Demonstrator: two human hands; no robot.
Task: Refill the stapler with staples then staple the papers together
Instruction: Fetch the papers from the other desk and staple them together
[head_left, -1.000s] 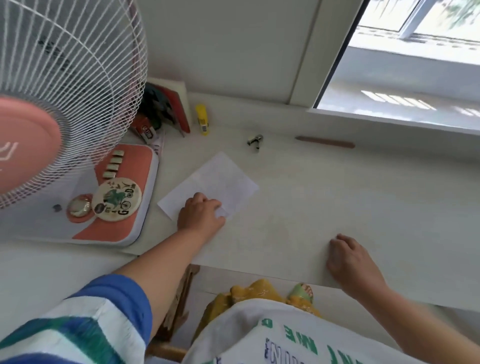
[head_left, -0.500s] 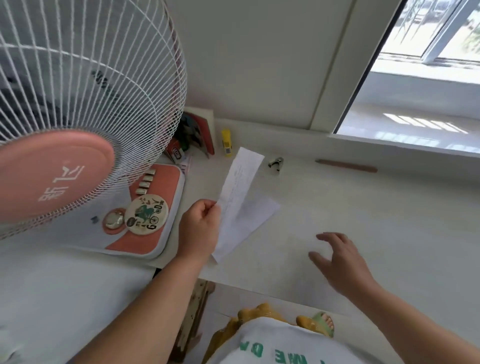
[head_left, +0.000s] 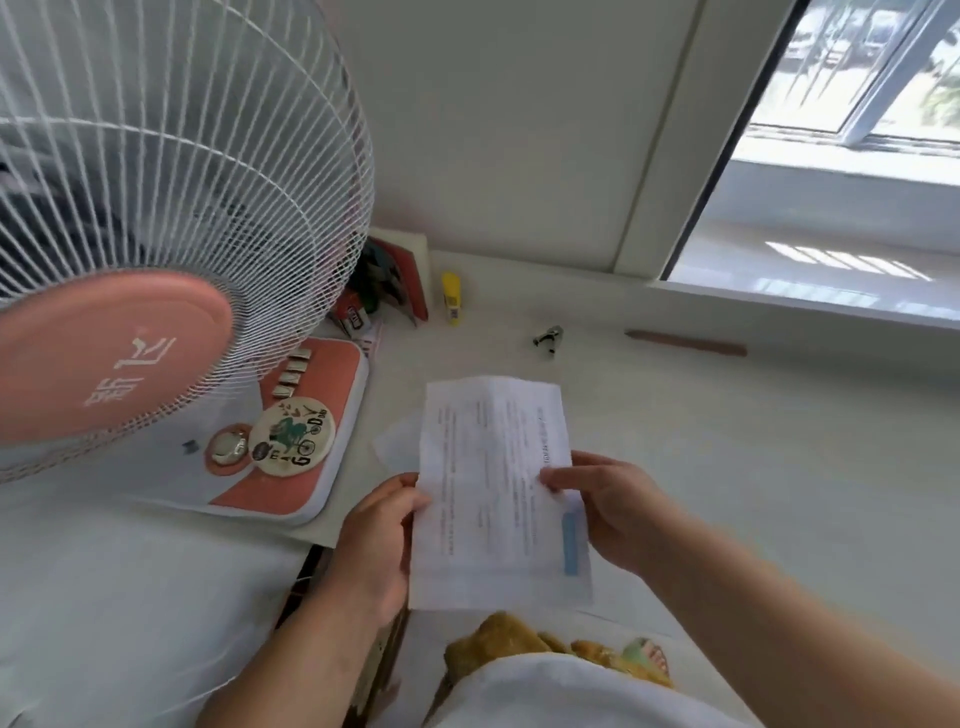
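- A sheet (head_left: 493, 483) is being held up over the surface (head_left: 727, 467) by both hands, so the step in hand is judged to be the gathering of the papers, not yet the refill.
- The sheet's left edge is being pinched by the left hand (head_left: 382, 540), thumb on the front face, fingers behind.
- Its right edge is being pinched by the right hand (head_left: 618, 514), thumb on the printed face.
- A second sheet (head_left: 397, 441) is lying flat on the surface just beyond the left hand, partly hidden behind the held one.
- The stapler (head_left: 548, 338), a small metal thing, is lying well beyond both hands, nearer the right one, untouched.
- A yellow box (head_left: 451, 299), possibly the staples, is standing farther off, beyond the left hand.
- For the next move the sheets are to be squared together and put down, so that a hand is being freed for the stapler.
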